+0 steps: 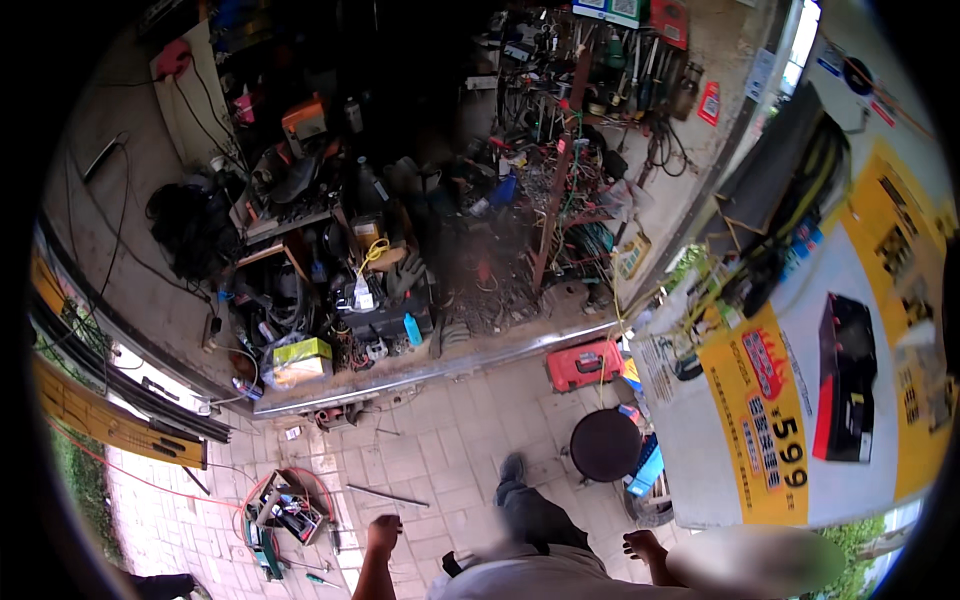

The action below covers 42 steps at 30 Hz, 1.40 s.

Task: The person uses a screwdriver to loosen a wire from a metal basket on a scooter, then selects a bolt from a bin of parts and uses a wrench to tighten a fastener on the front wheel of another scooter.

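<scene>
My left hand hangs at my left side above the paved floor, its fingers loosely bent and a little apart, with nothing seen in it. On the floor ahead of it lies a thin metal rod. To its left stands an open tool tray full of tools, with a green power tool beside it. At my right side, my right hand also hangs, fingers slightly bent and apart, holding nothing visible. Neither hand touches any of these things. A round dark stool stands ahead of the right hand.
A metal-edged sill fronts a dark workshop crowded with tools and cables. A red case sits at the sill. On the right stands a large printed panel. An orange hose crosses the floor. Another person's leg shows lower left.
</scene>
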Motion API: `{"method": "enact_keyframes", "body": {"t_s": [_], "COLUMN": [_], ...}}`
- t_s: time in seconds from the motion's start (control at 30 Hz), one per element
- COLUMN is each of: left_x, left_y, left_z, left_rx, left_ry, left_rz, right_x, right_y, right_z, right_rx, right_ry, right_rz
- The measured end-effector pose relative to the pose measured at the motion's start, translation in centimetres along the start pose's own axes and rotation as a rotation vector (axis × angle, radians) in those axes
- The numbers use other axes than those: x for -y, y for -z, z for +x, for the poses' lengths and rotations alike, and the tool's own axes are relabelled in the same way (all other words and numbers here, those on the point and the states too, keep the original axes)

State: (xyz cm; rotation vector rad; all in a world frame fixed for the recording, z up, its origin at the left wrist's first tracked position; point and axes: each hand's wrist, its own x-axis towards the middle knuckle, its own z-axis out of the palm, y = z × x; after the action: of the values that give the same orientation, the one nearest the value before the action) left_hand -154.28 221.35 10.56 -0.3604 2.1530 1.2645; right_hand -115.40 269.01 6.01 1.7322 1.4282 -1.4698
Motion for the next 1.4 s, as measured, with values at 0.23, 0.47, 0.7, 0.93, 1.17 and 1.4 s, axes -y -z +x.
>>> {"method": "enact_keyframes", "body": {"t_s": [0.23, 0.47, 0.7, 0.93, 1.17, 1.4], "left_x": [4.9, 2.2, -17.0, -37.9, -45.1, -67.3], "left_y": [-0.8, -2.3, -6.8, -8.3, -14.6, -24.2], "left_z": [5.5, 14.0, 31.2, 38.4, 39.6, 40.6], "left_rx": [0.075, 0.086, 0.079, 0.069, 0.016, 0.141], "left_ry": [0.491, 0.580, 0.528, 0.147, 0.192, -0.515], "left_rz": [-0.232, -0.290, -0.239, -0.273, -0.305, 0.167], "right_x": [25.3, 57.7, 69.4, 85.7, 101.2, 108.6], "right_y": [2.9, 1.5, 6.0, 12.9, 17.9, 12.4], "right_z": [12.7, 9.1, 11.5, 11.2, 17.3, 15.2], "right_rx": [0.074, 0.009, -0.202, -0.352, 0.038, -0.117], "right_ry": [0.268, 0.777, 0.895, 0.829, 1.039, 1.327], "right_rz": [-0.289, -0.085, -0.168, 0.357, 0.468, -0.249]}}
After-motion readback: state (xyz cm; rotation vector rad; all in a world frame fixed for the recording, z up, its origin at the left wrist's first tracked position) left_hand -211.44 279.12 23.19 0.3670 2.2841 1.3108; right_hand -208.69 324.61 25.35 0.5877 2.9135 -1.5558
